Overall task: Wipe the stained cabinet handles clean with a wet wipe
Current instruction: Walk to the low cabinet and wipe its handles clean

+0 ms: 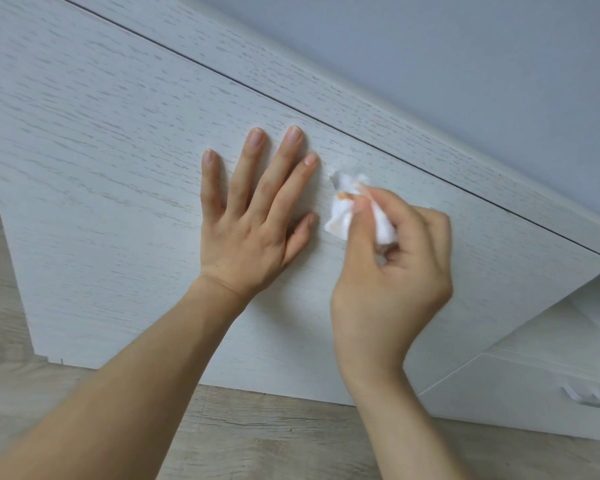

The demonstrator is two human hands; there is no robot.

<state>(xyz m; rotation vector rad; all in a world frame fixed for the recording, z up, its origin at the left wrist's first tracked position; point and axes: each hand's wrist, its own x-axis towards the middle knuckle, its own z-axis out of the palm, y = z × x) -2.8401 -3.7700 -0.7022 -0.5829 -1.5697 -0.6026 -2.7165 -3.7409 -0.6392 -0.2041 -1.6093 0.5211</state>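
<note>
My left hand (253, 216) lies flat, fingers spread, against a white wood-grain cabinet door (118, 202). Just to its right, my right hand (392, 265) pinches a crumpled white wet wipe (343, 216) that carries orange-brown stains. The wipe is pressed against the door where a small handle (334, 172) sticks out; the wipe and my fingers cover most of that handle. At the lower right, a second white handle (584, 396) sits on a lower drawer front.
A grey-blue wall (465, 46) rises above the cabinet top. Pale wood-look flooring (257, 438) runs under the cabinet. White drawers (534, 375) stand to the lower right, beside the door's edge.
</note>
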